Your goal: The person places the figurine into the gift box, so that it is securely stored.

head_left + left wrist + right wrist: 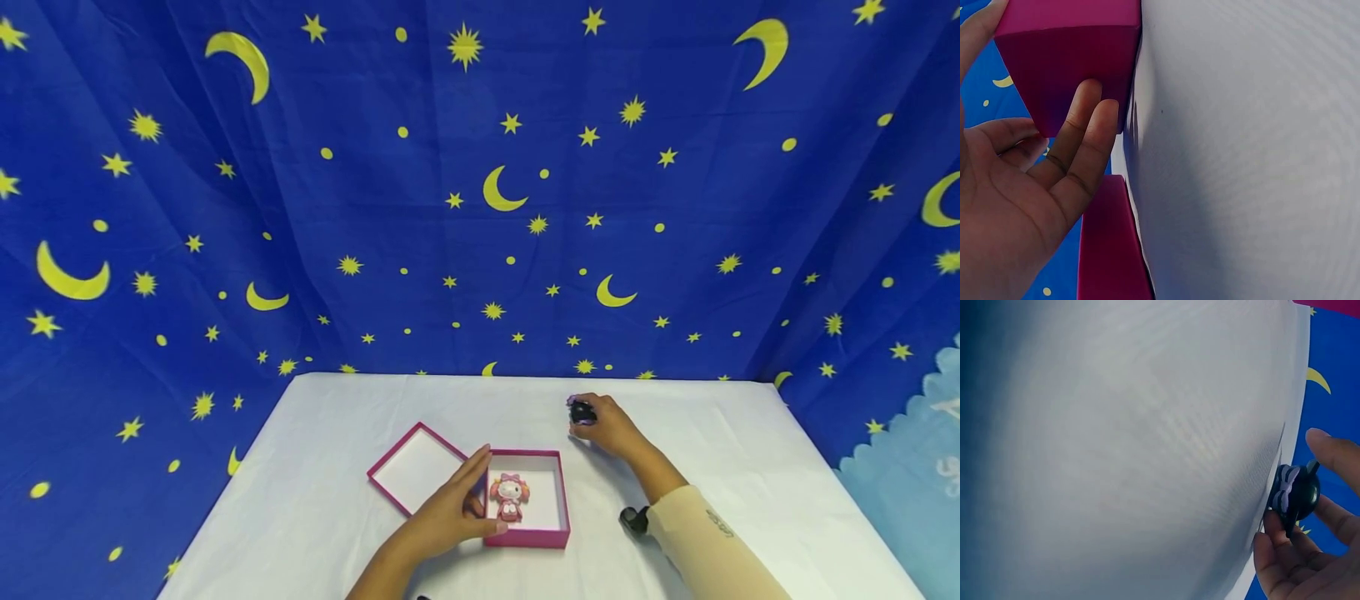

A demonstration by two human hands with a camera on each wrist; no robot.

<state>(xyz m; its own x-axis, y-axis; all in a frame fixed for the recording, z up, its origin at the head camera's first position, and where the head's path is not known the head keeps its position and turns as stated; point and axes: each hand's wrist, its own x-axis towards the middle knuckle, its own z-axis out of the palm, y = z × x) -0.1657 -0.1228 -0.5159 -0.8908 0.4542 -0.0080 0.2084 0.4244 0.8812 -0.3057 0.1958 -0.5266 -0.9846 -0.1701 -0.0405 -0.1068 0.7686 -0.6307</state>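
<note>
My left hand (pixel 447 508) grips the left side of a magenta box (pixel 527 539), with the thumb at its front edge and the index finger by its back corner. In the left wrist view, two fingertips (pixel 1089 90) touch the box's outer wall. Inside the box lies a pink-and-white toy figurine (pixel 510 498) with a bow, near the left wall. Farther back on the right, my right hand (pixel 609 427) holds a black toy figurine (pixel 581 412) with purple details. The right wrist view shows that black figurine (pixel 1300 494) between thumb and fingers, close to the tabletop.
A second magenta box part (pixel 416 468), shallow and white inside, sits angled to the left of the box. White cloth (pixel 712 433) covers the table. A small black device (pixel 634 521) is by the right sleeve. Behind hangs a blue curtain (pixel 420 208) with yellow moons and stars.
</note>
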